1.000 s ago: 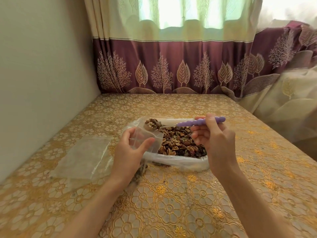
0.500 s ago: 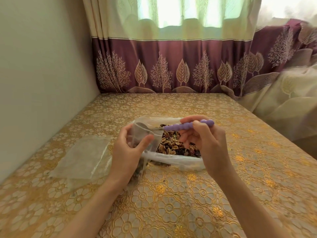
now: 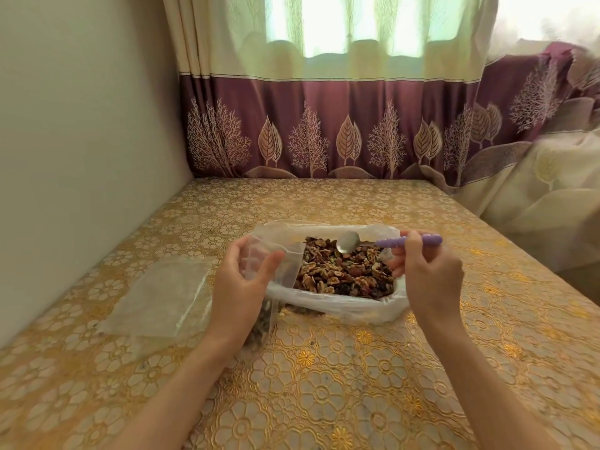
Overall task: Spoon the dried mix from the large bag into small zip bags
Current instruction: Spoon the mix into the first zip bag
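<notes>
We hold the small zip bag (image 3: 259,271) upright with our left hand (image 3: 242,287), thumb and fingers keeping its mouth open just left of the large bag (image 3: 331,303). Our right hand (image 3: 428,274) pinches the purple handle of the spoon (image 3: 389,242), whose bowl looks empty above the dried mix (image 3: 344,271). The risk, we think, is spilling on the tablecloth (image 3: 324,384): the small mouth is narrow and soft, so a heaped spoon may drop pieces beside it. If our left grip loosens, the partly filled bag can fold and tip. Spare empty bags (image 3: 159,300) lie flat at the left.
</notes>
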### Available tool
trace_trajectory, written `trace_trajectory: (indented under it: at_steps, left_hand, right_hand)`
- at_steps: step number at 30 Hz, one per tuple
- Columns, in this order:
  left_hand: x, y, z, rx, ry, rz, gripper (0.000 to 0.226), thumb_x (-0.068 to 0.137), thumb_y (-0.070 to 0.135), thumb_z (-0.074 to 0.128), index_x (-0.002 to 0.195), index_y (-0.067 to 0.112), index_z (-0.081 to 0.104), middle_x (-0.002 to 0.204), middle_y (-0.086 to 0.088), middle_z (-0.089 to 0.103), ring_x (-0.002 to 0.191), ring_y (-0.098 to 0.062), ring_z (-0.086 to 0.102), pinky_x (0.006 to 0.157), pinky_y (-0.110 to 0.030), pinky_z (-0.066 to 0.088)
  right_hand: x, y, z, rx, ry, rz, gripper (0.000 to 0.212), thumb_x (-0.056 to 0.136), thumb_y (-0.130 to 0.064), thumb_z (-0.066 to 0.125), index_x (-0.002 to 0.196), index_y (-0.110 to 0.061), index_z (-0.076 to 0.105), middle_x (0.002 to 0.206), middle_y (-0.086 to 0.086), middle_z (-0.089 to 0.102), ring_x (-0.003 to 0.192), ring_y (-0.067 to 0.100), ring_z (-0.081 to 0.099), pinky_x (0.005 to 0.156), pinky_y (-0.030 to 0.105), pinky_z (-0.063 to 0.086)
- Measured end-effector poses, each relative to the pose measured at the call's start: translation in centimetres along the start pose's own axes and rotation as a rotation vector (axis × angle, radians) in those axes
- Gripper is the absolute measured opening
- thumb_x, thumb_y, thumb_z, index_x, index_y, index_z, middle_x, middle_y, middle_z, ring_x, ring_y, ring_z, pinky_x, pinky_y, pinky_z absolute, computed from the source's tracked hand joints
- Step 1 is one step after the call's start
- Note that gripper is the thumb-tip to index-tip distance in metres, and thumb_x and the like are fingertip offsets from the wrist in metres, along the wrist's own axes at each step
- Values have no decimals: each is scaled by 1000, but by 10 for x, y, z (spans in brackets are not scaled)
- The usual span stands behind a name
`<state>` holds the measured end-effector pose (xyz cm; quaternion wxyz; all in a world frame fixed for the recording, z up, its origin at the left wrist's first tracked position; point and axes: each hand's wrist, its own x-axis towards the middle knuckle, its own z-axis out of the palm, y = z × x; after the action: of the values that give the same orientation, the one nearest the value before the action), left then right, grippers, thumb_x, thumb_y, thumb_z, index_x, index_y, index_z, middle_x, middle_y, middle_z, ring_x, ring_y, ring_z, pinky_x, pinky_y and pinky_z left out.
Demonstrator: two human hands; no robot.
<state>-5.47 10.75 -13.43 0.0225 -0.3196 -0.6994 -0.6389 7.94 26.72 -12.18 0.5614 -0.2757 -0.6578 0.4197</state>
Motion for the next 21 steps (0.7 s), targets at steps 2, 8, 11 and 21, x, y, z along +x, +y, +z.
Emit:
trace_trajectory:
  at_steps: [2,8,11,21]
  left_hand:
    - [1,-1,0,6,15,0,64,69,55,60,119,16,50,104,7,62,100,-10,60,94,-36,48]
    - [3,-4,-2,-28,64,11,53,70,52,62,112,29,41,105,6,59,97,-7,59,86,-22,45]
    - [4,-4,-2,-28,67,26,52,70,53,61,111,28,42,103,5,59,98,-8,58,84,-20,44]
    - [4,-6,-1,-30,39,50,52,70,63,62,108,31,45,105,6,59,100,-9,58,91,-29,47]
  right_hand:
    - [2,4,-3,-86,17,-23,28,97,-19,49,72,-29,59,60,-16,66,49,7,57,58,26,49]
    - [3,9,-1,-317,-100,-174,24,94,-14,50,83,-5,68,59,-6,54,43,3,41,46,10,31]
    - [0,9,5,-312,-194,-171,24,95,-14,49,82,-3,67,61,5,58,46,6,38,49,11,25]
    - [-6,11,9,56,-199,236,39,98,-18,49,68,-15,74,69,6,73,61,21,67,74,41,56]
